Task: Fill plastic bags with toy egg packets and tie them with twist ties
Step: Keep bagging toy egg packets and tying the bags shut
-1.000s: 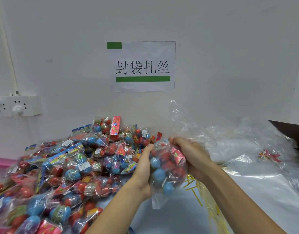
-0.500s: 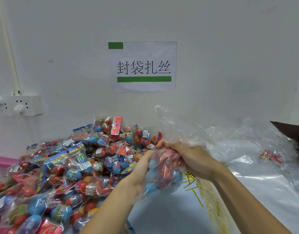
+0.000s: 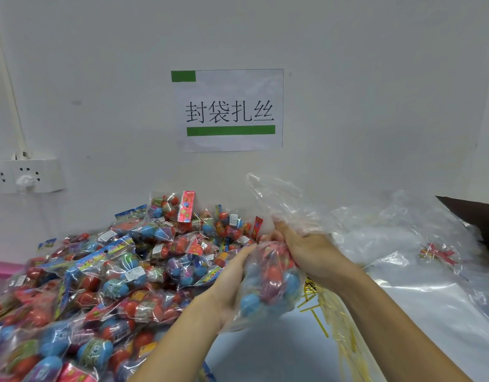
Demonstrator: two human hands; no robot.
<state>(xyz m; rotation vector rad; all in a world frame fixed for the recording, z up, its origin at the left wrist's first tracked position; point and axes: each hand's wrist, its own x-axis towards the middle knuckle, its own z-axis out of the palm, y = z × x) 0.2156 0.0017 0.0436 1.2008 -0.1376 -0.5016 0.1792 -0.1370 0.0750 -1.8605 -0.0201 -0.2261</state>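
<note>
A clear plastic bag (image 3: 271, 288) filled with red and blue toy eggs hangs between my hands above the table. My left hand (image 3: 229, 282) cups its left side with fingers fairly straight. My right hand (image 3: 306, 252) grips the gathered neck of the bag, and the loose top of the bag (image 3: 273, 194) sticks up above it. A big pile of toy egg packets (image 3: 105, 271) fills the left of the table. Yellow twist ties (image 3: 329, 312) lie scattered under my right forearm.
Empty clear plastic bags (image 3: 403, 244) lie spread over the right of the table. A small red item (image 3: 437, 253) lies among them. A dark object (image 3: 477, 216) juts in at the right edge. The wall holds a paper sign (image 3: 229, 110) and a power socket (image 3: 25, 175).
The filled bag has been turned and its loose top now stands up above my right hand, which has closed round the neck. My left hand has slid lower along the bag's side.
</note>
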